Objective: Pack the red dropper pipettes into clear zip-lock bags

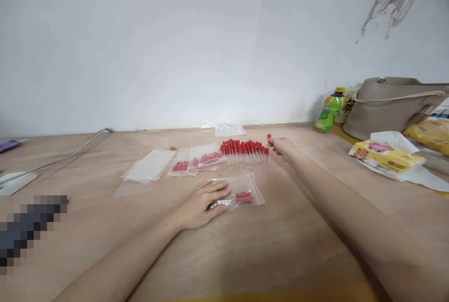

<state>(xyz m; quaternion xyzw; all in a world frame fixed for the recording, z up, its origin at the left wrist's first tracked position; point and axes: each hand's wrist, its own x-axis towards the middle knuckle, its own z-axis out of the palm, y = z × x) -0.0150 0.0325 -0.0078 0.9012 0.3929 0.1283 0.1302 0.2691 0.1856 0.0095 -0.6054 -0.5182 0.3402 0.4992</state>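
Note:
My left hand (206, 199) lies with fingers spread on a clear zip bag (257, 190), over its left end. Red-bulbed pieces (243, 196) show inside that bag. Farther right, my right hand (282, 147) pinches a dropper (269, 139) by its upper part; it stands upright, red bulb on top and thin clear tube below. Just left of it is a row of several droppers (242, 148), bulbs away from me and tubes towards me. Bags with red bulbs in them (180, 166) overlap to the left of the row.
Flat bags (149, 166) lie stacked at the left, another bag (229, 130) by the wall. A grey cable (75, 152) crosses the left side. On the right are a green bottle (329, 111), a grey bag (382, 105) and a yellow tissue pack (389, 157).

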